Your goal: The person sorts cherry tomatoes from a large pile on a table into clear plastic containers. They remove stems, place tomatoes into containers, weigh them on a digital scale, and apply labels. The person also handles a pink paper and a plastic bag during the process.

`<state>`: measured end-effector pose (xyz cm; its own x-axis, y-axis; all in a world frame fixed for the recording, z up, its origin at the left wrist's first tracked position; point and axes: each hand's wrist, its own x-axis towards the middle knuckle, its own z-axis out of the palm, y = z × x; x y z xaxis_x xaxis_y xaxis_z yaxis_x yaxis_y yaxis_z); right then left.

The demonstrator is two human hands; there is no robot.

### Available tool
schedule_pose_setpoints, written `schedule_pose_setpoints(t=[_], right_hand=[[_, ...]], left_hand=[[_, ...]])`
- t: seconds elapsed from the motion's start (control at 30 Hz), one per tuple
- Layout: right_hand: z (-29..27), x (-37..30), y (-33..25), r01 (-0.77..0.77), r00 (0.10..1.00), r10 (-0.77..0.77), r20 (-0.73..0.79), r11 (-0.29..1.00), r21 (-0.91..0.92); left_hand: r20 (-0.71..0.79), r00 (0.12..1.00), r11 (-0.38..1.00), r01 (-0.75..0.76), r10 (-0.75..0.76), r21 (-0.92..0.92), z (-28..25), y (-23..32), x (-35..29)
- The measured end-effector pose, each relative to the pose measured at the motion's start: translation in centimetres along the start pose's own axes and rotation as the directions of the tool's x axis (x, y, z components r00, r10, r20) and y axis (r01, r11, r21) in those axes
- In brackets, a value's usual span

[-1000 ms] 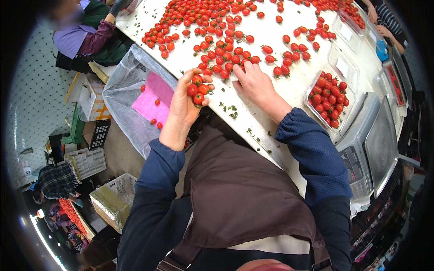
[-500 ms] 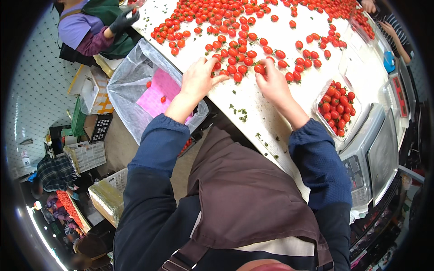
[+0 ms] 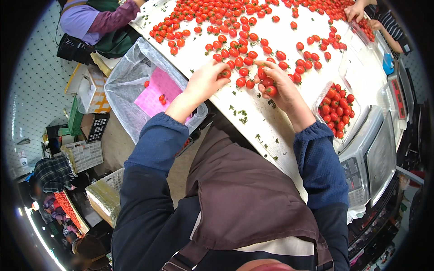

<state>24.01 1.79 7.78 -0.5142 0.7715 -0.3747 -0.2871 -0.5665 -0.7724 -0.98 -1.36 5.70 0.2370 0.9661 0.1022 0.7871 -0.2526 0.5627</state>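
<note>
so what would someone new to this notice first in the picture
Probably the mass of red cherry tomatoes spread over the far part of the white table, with the left hand and right hand holding a few near its edge. The bright pink sheet in the lined bin at left also stands out, as does the filled clear tub beside the scale at right.

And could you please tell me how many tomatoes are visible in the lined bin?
3: one tomato at the pink sheet's left edge, two tomatoes together on it. The left forearm may hide more.
</note>
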Motion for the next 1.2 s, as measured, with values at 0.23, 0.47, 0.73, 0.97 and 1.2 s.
schedule_pose_setpoints(t=[0.23,0.47,0.73,0.97,1.2], right_hand=[[0.0,0.4,1.1,0.077,0.966,-0.231,-0.114,0.679,-0.730],[1.8,2.3,2.8,0.147,0.827,-0.506,0.246,-0.229,-0.962],[2.2,2.3,3.6,0.154,0.852,-0.468,0.235,-0.206,-0.966],[0.3,-2.7,0.4,-0.049,0.975,-0.009,-0.224,0.966,-0.254],[-6.1,-13.7,-3.1,0.201,0.963,-0.130,-0.237,0.931,0.305]], left_hand=[[0.286,0.942,-0.486,0.170,-0.174,-0.857,-1.0,-2.0,-1.9],[0.344,0.913,-0.623,0.140,-0.220,-0.769,-0.1,0.4,-2.7],[0.311,0.864,-0.261,0.219,-0.396,-0.940,-0.9,1.0,-3.0],[0.359,0.874,-0.140,0.331,-0.327,-0.933,-1.4,3.6,-2.7],[0.492,0.858,-0.061,0.488,-0.146,-0.870,0.9,11.2,0.4]])
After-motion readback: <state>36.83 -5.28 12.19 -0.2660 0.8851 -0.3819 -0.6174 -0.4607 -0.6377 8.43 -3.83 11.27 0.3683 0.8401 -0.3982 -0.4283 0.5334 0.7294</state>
